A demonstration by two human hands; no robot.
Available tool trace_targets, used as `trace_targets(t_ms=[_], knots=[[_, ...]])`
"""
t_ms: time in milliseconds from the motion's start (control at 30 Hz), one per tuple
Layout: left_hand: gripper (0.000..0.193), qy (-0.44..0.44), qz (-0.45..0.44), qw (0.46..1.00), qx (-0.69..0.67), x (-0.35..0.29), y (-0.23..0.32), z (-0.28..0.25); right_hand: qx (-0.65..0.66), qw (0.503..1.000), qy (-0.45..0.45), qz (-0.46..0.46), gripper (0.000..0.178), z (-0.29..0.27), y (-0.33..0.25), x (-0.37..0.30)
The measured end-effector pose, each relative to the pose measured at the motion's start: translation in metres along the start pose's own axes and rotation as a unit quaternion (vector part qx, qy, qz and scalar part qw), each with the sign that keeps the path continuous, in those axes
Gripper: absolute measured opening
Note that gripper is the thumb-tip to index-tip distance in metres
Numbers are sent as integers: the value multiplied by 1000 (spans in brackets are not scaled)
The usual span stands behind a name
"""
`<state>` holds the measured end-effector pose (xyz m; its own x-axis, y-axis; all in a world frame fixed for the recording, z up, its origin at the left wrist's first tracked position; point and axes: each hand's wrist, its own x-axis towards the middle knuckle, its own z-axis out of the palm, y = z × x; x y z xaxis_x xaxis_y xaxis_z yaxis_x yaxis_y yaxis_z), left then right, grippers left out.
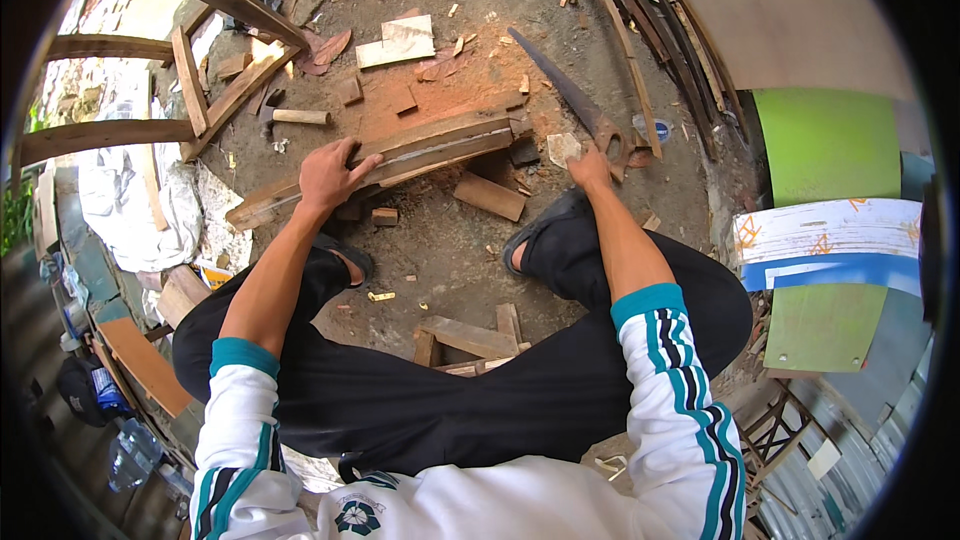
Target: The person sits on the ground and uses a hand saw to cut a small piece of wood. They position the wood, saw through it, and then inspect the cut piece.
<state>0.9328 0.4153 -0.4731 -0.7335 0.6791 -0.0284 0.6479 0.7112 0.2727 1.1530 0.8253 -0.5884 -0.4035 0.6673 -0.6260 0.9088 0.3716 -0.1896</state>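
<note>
A long brown wooden beam (440, 148) with a pale line along its side lies at a slant on the ground in front of my feet. My left hand (338, 175) presses on its left part, fingers curled over the far edge and thumb stretched along the wood. A handsaw (568, 90) lies right of the beam, its blade pointing away to the far left. My right hand (590, 168) is down at the saw's wooden handle, beside a pale flat scrap (563, 148). Its fingers are partly hidden, so what they grip is unclear.
Wood offcuts (490, 196) and sawdust are scattered around the beam. A hammer (298, 117) lies beyond its left end. A wooden frame (190, 60) stands at the far left. Long strips (680, 50) and green panels (825, 145) line the right side. More wood pieces (470, 337) lie between my legs.
</note>
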Motion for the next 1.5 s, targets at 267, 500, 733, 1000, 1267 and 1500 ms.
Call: trace_targets(t_ms=[267, 500, 733, 1000, 1267, 1500], knots=[[60, 18, 27, 999, 8, -12, -18, 67, 55, 990, 78, -105, 54, 9, -16, -11], [60, -24, -13, 999, -27, -15, -18, 67, 140, 980, -30, -139, 43, -16, -69, -49], [61, -39, -57, 996, -55, -10, -14, 65, -225, 916, -147, -298, 46, -76, -83, -68], [77, -63, -48, 997, -9, -12, -9, 63, -239, 900, -125, -341, 51, -207, -107, -233], [72, -11, -56, 998, 23, -27, 8, 72, -211, 934, -159, -240, 55, -156, -61, -185], [64, -15, -78, 996, 43, -43, 20, 75, -237, 916, -222, -236, 55, -141, -30, -192]])
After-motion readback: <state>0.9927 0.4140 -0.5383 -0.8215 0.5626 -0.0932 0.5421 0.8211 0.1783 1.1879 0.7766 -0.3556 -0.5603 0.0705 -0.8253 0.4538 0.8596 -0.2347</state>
